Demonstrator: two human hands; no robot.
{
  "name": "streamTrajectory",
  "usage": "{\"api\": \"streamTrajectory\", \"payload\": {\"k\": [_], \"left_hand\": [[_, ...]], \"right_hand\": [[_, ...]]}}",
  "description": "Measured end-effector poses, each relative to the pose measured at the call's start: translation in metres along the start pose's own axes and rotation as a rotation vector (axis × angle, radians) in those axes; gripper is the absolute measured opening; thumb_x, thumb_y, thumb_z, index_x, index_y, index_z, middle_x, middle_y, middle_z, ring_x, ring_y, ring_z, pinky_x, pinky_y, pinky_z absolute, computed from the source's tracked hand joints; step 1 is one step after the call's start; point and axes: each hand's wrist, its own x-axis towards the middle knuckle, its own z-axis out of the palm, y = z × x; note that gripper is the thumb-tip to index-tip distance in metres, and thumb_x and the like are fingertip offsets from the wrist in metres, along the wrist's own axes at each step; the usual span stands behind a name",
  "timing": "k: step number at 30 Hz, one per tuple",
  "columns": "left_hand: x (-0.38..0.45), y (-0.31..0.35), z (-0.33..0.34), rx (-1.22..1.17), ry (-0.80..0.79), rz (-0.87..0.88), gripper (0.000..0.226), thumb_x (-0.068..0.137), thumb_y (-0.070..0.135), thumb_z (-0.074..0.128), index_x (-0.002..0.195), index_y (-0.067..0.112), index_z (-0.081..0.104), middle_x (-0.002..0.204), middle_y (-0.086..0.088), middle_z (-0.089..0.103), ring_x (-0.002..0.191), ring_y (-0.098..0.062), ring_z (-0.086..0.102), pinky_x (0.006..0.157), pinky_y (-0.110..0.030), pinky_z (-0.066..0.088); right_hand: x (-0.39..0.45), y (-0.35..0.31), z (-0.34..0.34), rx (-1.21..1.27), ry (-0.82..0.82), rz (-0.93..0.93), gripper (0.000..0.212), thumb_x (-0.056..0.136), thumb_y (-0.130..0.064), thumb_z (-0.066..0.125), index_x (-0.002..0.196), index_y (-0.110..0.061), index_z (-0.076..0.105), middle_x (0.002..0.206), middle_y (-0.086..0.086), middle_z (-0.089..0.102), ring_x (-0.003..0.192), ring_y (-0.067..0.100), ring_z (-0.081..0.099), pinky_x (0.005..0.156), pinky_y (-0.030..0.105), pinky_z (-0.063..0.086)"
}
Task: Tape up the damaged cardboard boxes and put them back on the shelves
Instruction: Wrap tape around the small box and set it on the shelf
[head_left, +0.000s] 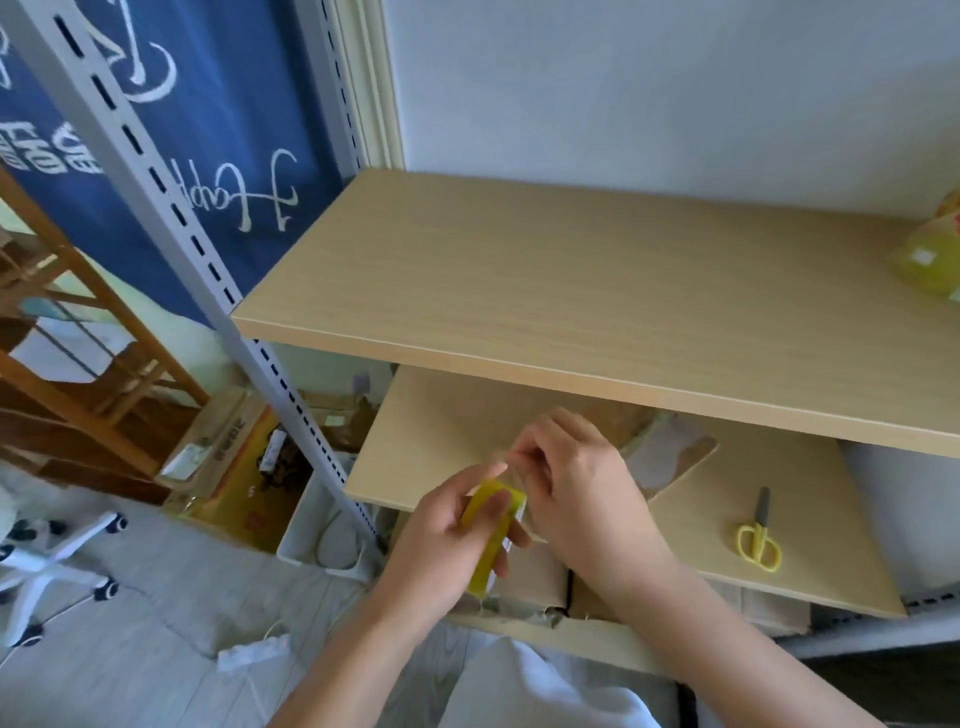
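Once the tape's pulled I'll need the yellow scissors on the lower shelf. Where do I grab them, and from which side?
Take the scissors by the yellow loops, which face the shelf's front edge toward you; the dark blades point away toward the back. They lie flat with bare board around them, so I'd reach down from above and the front with the right hand, which is nearer.

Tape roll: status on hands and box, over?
Left hand grips tape roll. Right hand pinches at tape end. Cardboard box on lower shelf, untaped. Scissors lie clear.

Both forearms are bare to the elbow, and a white garment (545, 691) covers the torso beneath them.
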Motion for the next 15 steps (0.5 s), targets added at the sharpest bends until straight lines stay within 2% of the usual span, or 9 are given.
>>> {"api": "streamTrajectory", "payload": {"k": [3,5,7,9,13,15], "left_hand": [[-0.011,0.022,-0.009,-0.115,0.077,0.127,0.02,0.102,0.031,0.053,0.106,0.017,0.067,0.07,-0.007,0.066,0.055,-0.018,0.058,0.057,-0.028,0.051],[-0.007,0.035,-0.011,-0.173,0.133,0.164,0.023,0.1,0.034,0.055,0.11,0.016,0.067,0.067,-0.008,0.065,0.054,-0.02,0.058,0.058,-0.027,0.052],[0.002,0.045,-0.01,-0.224,0.177,0.139,0.029,0.098,0.036,0.059,0.124,0.024,0.063,0.069,-0.01,0.068,0.055,-0.021,0.059,0.06,-0.032,0.052],[0.014,0.05,-0.009,-0.212,0.219,0.109,0.029,0.098,0.037,0.058,0.127,0.033,0.06,0.068,-0.01,0.069,0.055,-0.018,0.059,0.062,-0.033,0.052],[0.034,0.052,-0.01,-0.227,0.208,0.049,0.02,0.101,0.031,0.055,0.108,0.018,0.068,0.063,-0.006,0.068,0.047,-0.014,0.054,0.051,-0.021,0.049],[0.04,0.049,-0.012,-0.241,0.187,0.05,0.019,0.101,0.029,0.054,0.099,0.017,0.069,0.062,-0.007,0.067,0.046,-0.014,0.054,0.051,-0.02,0.048]], "right_hand": [[0.022,-0.027,-0.024,-0.192,0.038,-0.203,0.014,0.088,-0.013,0.064,0.075,-0.013,0.058,0.076,-0.004,0.054,0.073,0.017,0.051,0.049,0.031,0.044],[0.041,-0.038,-0.036,-0.266,0.068,-0.282,0.015,0.089,-0.019,0.06,0.075,-0.015,0.058,0.076,-0.004,0.054,0.075,0.018,0.052,0.043,0.029,0.04],[0.063,-0.038,-0.041,-0.296,0.083,-0.279,0.015,0.089,-0.02,0.062,0.076,-0.013,0.062,0.08,-0.001,0.056,0.08,0.021,0.053,0.047,0.032,0.045],[0.082,-0.031,-0.039,-0.295,0.037,-0.231,0.013,0.089,-0.017,0.062,0.08,-0.008,0.066,0.09,0.003,0.056,0.086,0.023,0.053,0.057,0.04,0.051],[0.092,-0.015,-0.024,-0.213,0.01,-0.131,0.013,0.092,-0.015,0.061,0.088,-0.004,0.065,0.103,0.007,0.05,0.083,0.024,0.055,0.066,0.039,0.052],[0.09,-0.009,-0.018,-0.156,0.039,-0.114,0.017,0.093,-0.023,0.063,0.091,-0.006,0.064,0.107,0.005,0.047,0.08,0.025,0.057,0.067,0.034,0.05]]}}
